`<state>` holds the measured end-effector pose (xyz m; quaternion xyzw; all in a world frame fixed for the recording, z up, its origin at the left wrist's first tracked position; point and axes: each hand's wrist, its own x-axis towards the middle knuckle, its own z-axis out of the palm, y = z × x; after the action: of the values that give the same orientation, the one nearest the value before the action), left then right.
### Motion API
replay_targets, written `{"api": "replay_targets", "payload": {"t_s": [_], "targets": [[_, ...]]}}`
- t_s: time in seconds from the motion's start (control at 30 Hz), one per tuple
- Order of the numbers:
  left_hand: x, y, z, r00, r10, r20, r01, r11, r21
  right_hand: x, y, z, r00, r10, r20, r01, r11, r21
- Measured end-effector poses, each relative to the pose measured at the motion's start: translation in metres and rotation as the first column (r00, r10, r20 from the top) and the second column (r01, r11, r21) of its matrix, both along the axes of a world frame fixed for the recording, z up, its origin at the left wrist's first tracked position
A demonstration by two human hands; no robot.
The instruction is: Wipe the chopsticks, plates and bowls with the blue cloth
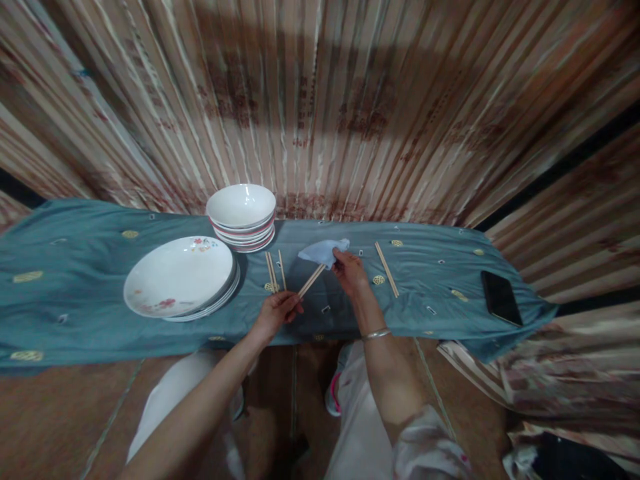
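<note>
My left hand (277, 312) is closed around the lower ends of a pair of wooden chopsticks (311, 281), which slant up to the right. More chopsticks (271, 270) lie on the cloth just beyond that hand, pointing away from me. In my right hand (349, 269) a pale blue cloth (323, 252) is pinched, and it covers the upper tips of the held chopsticks. Another pair of chopsticks (387, 270) lies to the right of my right hand, apart from it.
A green patterned tablecloth (90, 267) covers the long narrow table. On the left stand a stack of floral plates (175, 277) and, behind it, a stack of white bowls (241, 207). A black phone (501, 297) lies at the right end. Curtains (320, 120) hang close behind.
</note>
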<state>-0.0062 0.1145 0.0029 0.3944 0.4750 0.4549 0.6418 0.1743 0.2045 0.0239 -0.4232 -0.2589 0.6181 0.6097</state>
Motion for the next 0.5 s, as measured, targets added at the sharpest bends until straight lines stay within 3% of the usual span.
{"api": "replay_targets", "payload": {"t_s": [0.17, 0.5], "targets": [[-0.0009, -0.0007, 0.0028, 1.0, 0.027, -0.008, -0.027, 0.999, -0.023, 0.0039, 0.0025, -0.0023, 1.0, -0.029, -0.003, 0.03, 0.999, 0.016], [-0.0011, 0.0023, 0.0002, 0.995, 0.095, 0.005, -0.095, 0.995, -0.033, -0.0031, -0.0004, 0.0001, 0.999, 0.031, 0.026, -0.03, 0.999, -0.015]]}}
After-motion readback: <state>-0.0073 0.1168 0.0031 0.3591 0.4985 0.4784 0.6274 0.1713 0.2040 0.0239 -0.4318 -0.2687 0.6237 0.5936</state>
